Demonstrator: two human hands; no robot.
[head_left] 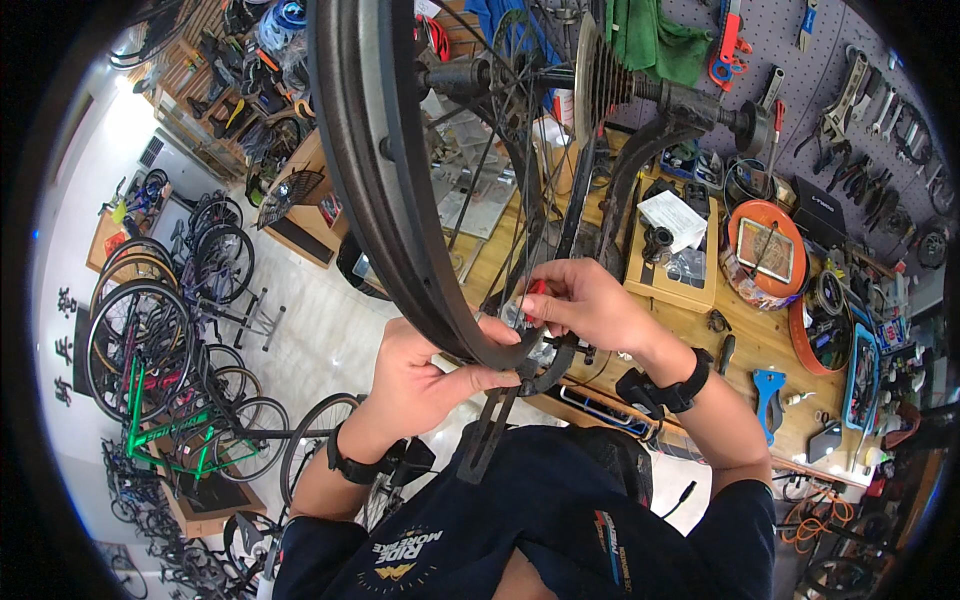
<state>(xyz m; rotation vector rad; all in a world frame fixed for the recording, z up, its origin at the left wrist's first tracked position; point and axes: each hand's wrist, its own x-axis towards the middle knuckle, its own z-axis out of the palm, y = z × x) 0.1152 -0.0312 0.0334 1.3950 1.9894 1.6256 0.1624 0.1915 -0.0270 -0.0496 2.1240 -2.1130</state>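
A bare bicycle wheel rim (pixel 352 130), laced with spokes, stands upright before me in a dark truing stand (pixel 640 150). At its lower end my left hand (pixel 412 378) is closed on the rim, thumb along the near edge and fingers behind. Just right of it, my right hand (pixel 590 302) pinches a small red spoke wrench (pixel 537 297) at the spokes beside the rim. Its jaws are hidden by the fingers. A toothed sprocket (pixel 588 85) sits by the hub higher up. Below the rim, a slotted metal arm (pixel 488 440) of the stand points toward me.
The wooden workbench (pixel 690 325) carries a cardboard box (pixel 672 285), an orange round tray (pixel 765 245) and a blue tool (pixel 768 400). Hand tools hang on the grey pegboard (pixel 790 60). To the left, several bicycles stand along the wall, a green frame (pixel 180 455) among them.
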